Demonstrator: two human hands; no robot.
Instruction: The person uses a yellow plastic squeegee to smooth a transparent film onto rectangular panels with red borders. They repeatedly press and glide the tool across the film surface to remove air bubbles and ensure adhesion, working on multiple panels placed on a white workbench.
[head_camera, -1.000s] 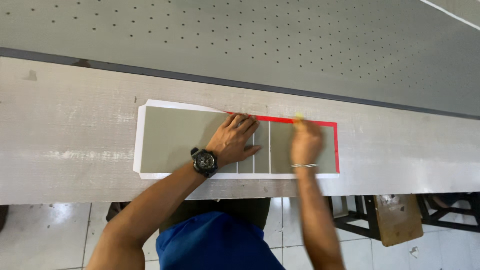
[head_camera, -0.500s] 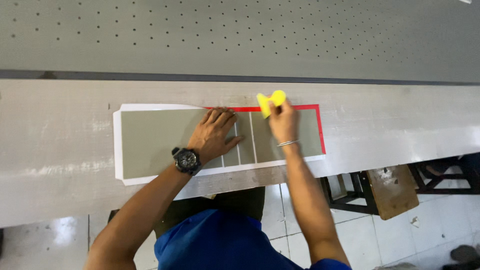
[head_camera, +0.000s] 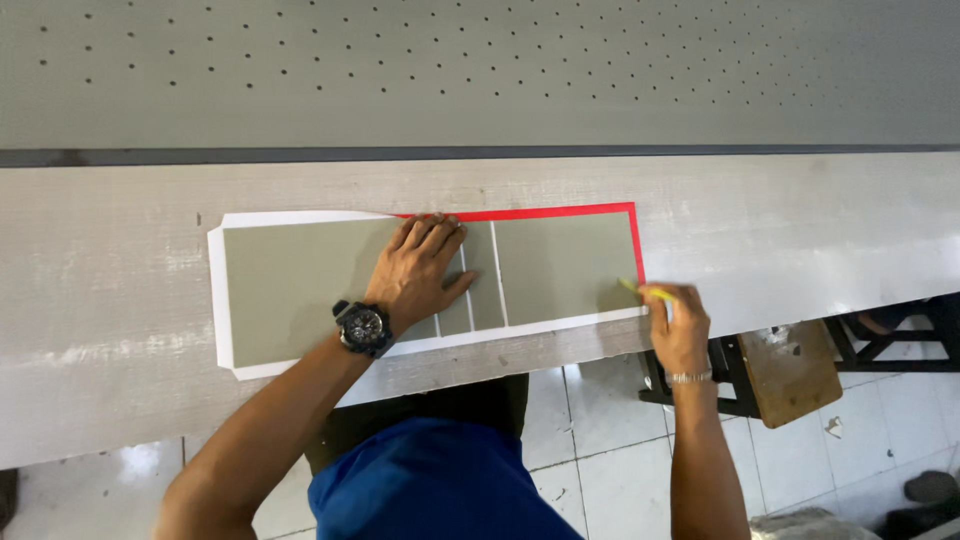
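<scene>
The left hand (head_camera: 418, 272) lay flat, fingers spread, on the olive-grey board pieces (head_camera: 300, 290) that sat on a white sheet (head_camera: 216, 300) along the pale worktop (head_camera: 110, 220), pinning them near the two narrow strips in the middle. A black wristwatch (head_camera: 362, 327) sat on that wrist.

The right hand (head_camera: 678, 325) was closed around a small yellow tool (head_camera: 640, 291), its tip touching the lower right corner of the sheet, where the red edging (head_camera: 530, 212) running along the top turned down the right side. Half a second before, that hand had been up at the top edge beside the left one, with the yellow tool lifted over the red line; a second before, it had rested on the far right part of the top edge. So it had come off the top border and dropped to the right-hand end, which suggested the top run of red edging was pressed down and the short side was now being worked. The left hand had barely shifted across these moments. A thin bracelet (head_camera: 690, 377) circled the right wrist, and a brown stool (head_camera: 790, 370) stood on the tiled floor (head_camera: 600, 470) below.
</scene>
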